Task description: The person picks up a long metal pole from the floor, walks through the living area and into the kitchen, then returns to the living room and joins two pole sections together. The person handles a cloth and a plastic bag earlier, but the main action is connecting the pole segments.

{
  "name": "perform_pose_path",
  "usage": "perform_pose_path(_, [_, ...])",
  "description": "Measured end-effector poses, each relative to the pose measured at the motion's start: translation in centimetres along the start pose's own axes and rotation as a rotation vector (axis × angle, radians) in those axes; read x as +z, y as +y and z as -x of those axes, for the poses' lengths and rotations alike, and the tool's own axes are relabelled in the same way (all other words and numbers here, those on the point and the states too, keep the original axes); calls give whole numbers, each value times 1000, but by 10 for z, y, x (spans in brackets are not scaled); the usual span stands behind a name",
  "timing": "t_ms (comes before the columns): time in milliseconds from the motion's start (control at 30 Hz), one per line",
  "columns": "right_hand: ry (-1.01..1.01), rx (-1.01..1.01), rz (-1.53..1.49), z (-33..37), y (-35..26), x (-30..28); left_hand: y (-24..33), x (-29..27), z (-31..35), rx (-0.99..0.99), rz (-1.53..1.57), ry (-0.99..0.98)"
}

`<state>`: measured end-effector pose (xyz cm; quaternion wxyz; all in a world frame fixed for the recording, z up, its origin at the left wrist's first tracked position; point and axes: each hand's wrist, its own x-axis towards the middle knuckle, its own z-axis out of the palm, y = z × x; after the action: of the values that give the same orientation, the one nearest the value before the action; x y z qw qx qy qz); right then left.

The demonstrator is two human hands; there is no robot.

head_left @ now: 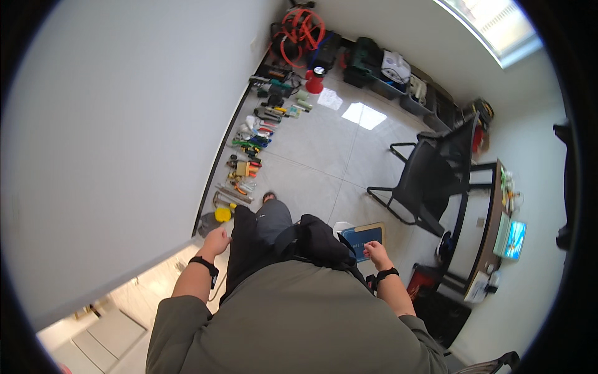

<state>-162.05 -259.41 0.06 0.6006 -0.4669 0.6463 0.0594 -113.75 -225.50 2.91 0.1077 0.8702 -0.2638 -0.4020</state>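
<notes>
My left hand (217,242) hangs beside my left hip, its fingers curled in and nothing showing in them. Just past it, by the wall, are a round yellow thing (222,215) and a grey cloth-like bundle (209,224). My right hand (376,254) is held out at my right side, fingers loosely bent and apart, with no object visible in it. Below that hand, a dark blue mat (362,240) with a tan edge lies on the floor. Both wrists wear black bands.
Hand tools (249,143) line the left wall's foot. Farther back are a red-and-white megaphone (315,81), orange hose or cable (303,30) and several bins (387,88). A black chair (430,171) stands at the right, before a desk with a lit screen (515,240).
</notes>
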Motion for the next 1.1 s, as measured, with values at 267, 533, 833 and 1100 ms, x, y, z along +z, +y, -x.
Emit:
perform_pose_path(267, [-122,-166,355,-55,-91,-40,62,16,-44,-23,227,-50])
perform_pose_path(533, [-289,-538,934,-93,-177,-64,111,-21,-45,219,152,150])
perform_pose_path(833, [-605,-1145,1568,-116,-384,-72,180,-35,20,354,-2,138])
perform_pose_path(1100, [-1137,-1362,1453,-166,-497,-90,287,2,35,333,46,292])
